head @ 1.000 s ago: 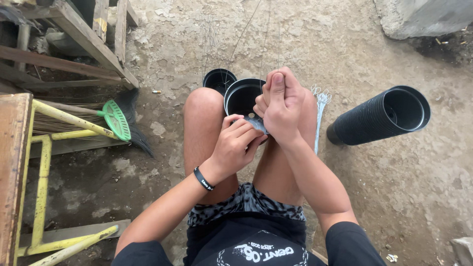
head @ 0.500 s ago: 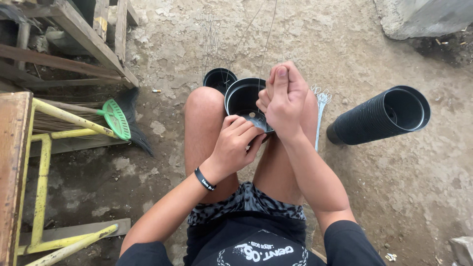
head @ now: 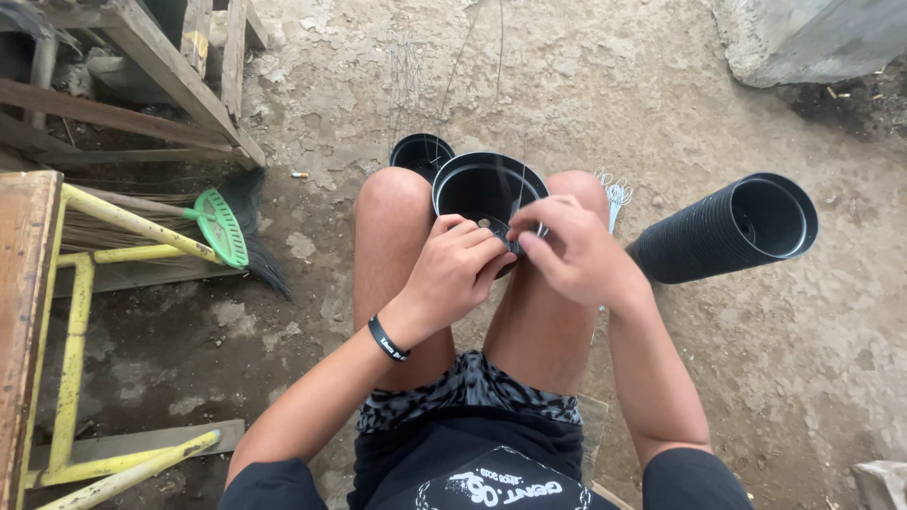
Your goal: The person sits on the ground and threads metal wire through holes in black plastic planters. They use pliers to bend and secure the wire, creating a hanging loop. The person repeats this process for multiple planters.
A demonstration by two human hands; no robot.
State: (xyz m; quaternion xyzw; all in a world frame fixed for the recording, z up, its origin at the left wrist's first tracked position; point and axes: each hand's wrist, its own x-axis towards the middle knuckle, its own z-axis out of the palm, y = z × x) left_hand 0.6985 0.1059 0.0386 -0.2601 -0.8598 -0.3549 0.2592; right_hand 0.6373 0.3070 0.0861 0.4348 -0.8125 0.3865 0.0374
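Note:
I sit with bare knees apart over a dirt floor. A black plastic pot (head: pixel 477 189) rests between my knees, mouth toward me. My left hand (head: pixel 453 274) pinches its near rim, a black band on the wrist. My right hand (head: pixel 572 250) closes its fingertips on the same rim beside the left, on a thin wire (head: pixel 522 194) that runs across the pot's mouth. A second black pot (head: pixel 419 153) stands just behind it on the ground.
A long stack of nested black pots (head: pixel 727 227) lies on its side at right. A bundle of white wire hangers (head: pixel 616 194) lies by my right knee. A green broom (head: pixel 222 227), yellow frame (head: pixel 76 312) and wooden boards (head: pixel 189 85) fill the left.
My right hand has dropped from upright above the pot down to its near rim, meeting the left hand. The pot's mouth now shows more fully.

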